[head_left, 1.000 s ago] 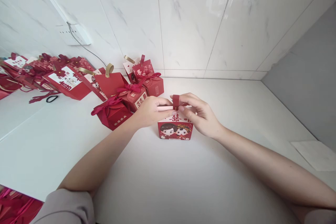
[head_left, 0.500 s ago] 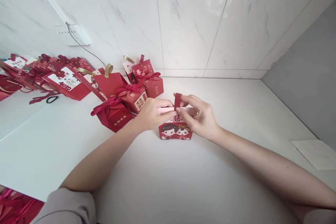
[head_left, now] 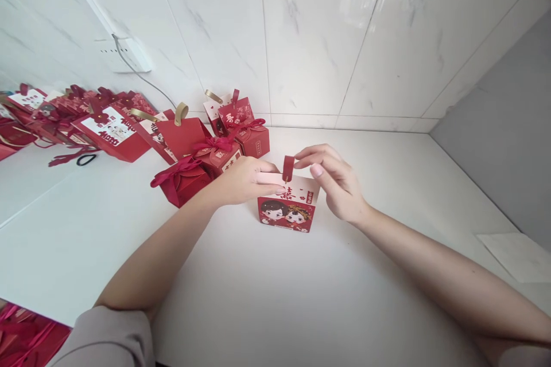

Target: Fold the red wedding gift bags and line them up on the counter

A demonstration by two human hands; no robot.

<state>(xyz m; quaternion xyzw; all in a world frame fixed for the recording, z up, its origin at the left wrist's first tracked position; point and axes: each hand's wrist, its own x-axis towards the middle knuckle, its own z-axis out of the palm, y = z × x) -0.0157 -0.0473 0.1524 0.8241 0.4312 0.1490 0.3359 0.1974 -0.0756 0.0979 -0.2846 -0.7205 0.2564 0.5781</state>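
Observation:
A red and white box (head_left: 286, 212) printed with two cartoon figures stands upright on the white table. Its dark red strap handle (head_left: 288, 168) rises as a loop from the top edge. My left hand (head_left: 247, 180) pinches the top of the box at its left side, fingers on both faces. To the right of the strap, my right hand (head_left: 333, 180) is apart from the box, its fingers spread and holding nothing.
Several red boxes with ribbons (head_left: 183, 179) stand behind and left of my left hand. More red boxes (head_left: 114, 132) crowd the far left along the tiled wall. A black ring (head_left: 86, 160) lies near them. White paper (head_left: 514, 255) is at the right.
My right hand has let go of the strap and moved right and slightly up, with its fingers opened. The box has turned slightly, and my left hand still grips it.

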